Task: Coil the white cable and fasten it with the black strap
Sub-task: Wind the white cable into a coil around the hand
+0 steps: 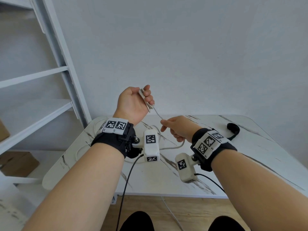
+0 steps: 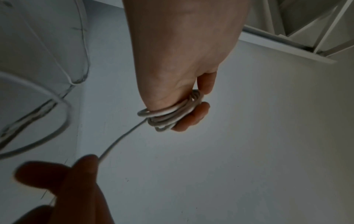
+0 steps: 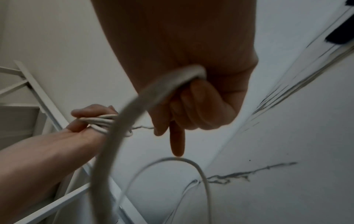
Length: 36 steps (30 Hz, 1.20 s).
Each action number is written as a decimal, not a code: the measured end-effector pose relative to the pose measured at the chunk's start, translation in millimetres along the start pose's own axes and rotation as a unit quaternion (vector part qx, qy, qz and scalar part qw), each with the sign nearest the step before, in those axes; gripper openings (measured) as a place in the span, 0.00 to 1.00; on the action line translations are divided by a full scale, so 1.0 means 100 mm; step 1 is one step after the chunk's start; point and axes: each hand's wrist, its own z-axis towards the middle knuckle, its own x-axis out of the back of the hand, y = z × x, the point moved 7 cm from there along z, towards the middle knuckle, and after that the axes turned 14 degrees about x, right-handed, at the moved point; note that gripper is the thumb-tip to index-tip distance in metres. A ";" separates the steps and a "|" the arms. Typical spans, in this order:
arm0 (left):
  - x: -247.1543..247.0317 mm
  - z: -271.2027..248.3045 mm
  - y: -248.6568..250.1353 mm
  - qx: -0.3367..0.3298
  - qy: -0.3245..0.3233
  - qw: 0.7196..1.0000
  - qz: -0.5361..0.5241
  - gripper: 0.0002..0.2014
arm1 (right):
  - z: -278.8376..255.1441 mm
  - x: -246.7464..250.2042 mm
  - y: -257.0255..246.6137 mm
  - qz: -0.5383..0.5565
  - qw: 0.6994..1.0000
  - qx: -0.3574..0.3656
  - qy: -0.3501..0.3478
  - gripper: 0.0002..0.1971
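My left hand (image 1: 133,102) is raised above the table's far left and holds several turns of the white cable (image 1: 146,102) wound around its fingers (image 2: 193,118). From that coil (image 2: 168,116) a taut strand (image 2: 118,141) runs down to my right hand (image 1: 176,129), which grips the cable (image 3: 168,84) in curled fingers, index finger (image 3: 177,141) pointing out. The loose remainder (image 1: 173,147) loops over the marble table (image 1: 216,164) below. The black strap (image 1: 233,129) lies curled at the table's far right, apart from both hands.
A white shelving frame (image 1: 55,72) stands at the left by the plain wall. Cardboard boxes (image 1: 18,162) sit on the floor below it. Black camera leads (image 1: 126,184) hang from my wrists over the table's near edge.
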 end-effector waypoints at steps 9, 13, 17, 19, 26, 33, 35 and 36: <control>0.18 0.02 0.15 -0.053 0.126 0.990 0.043 0.09 | -0.07 -0.11 -0.19 -0.106 0.991 0.040 -0.077 0.15; 0.30 0.00 0.22 -0.093 0.204 0.967 0.121 0.03 | -0.08 -0.10 -0.28 -0.118 0.989 0.062 -0.066 0.16; 0.28 -0.01 0.28 -0.122 0.263 0.924 0.249 0.09 | -0.08 -0.11 -0.41 -0.147 0.982 0.106 -0.060 0.04; 0.29 0.02 0.31 -0.123 0.284 0.907 0.286 0.11 | -0.08 -0.09 -0.48 -0.153 0.979 0.128 -0.043 0.03; 0.27 -0.04 0.29 -0.153 0.310 0.839 0.421 0.05 | -0.05 0.02 -0.57 -0.074 0.985 0.155 0.032 0.07; 0.31 -0.02 0.25 -0.139 0.310 0.787 0.515 0.09 | -0.09 -0.13 -0.60 0.127 0.984 0.120 -0.044 0.04; 0.33 -0.01 0.26 -0.132 0.311 0.777 0.531 0.06 | -0.08 -0.12 -0.61 0.133 0.984 0.113 -0.030 0.04; 0.35 0.00 0.26 -0.124 0.312 0.775 0.536 0.06 | -0.07 -0.09 -0.62 0.125 0.986 0.113 -0.012 0.05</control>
